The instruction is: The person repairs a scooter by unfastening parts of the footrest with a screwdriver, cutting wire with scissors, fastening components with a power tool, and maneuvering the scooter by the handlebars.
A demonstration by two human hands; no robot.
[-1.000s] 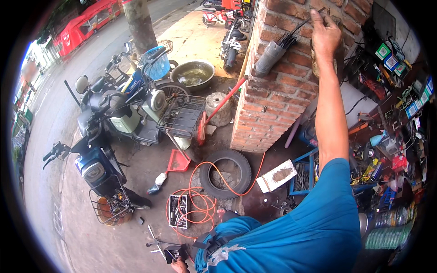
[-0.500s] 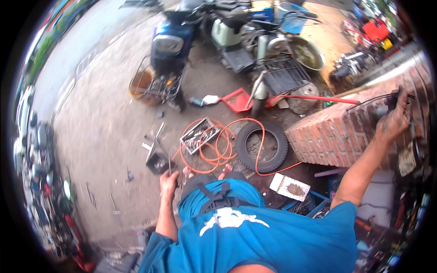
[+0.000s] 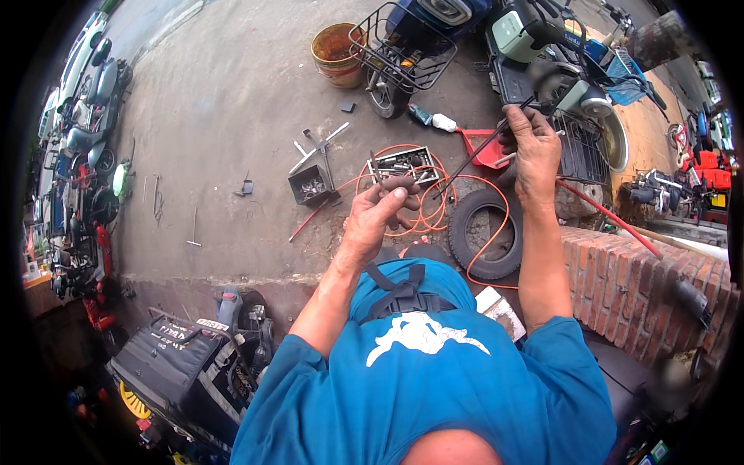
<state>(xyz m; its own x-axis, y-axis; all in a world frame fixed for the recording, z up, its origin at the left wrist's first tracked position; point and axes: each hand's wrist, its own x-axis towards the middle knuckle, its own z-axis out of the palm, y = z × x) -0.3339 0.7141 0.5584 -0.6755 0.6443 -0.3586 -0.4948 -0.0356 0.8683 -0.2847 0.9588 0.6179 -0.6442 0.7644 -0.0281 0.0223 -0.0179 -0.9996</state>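
In front of my chest, my left hand (image 3: 370, 221) is closed on a slim dark metal tool (image 3: 375, 166) that sticks up past the fingers; its exact kind is unclear. To the right and farther out, my right hand (image 3: 535, 159) pinches thin black strips (image 3: 478, 152), which look like cable or cable ties. They slant down toward the left hand, with a gap between them and its fingers. Beneath the hands lie a metal tray of sockets (image 3: 403, 163) and a coiled orange hose (image 3: 425, 226).
A tyre (image 3: 463, 244) lies by a low brick wall (image 3: 620, 267) at right. Left of the tray stands a black box of small parts (image 3: 311, 186). A rusty bucket (image 3: 335, 66) and a scooter (image 3: 415, 39) are farther out, with a red dustpan (image 3: 482, 147) nearby.
My right hand has come from the brick wall to in front of me, bringing the black strips. The left hand has risen with its slim tool. The view has shifted.
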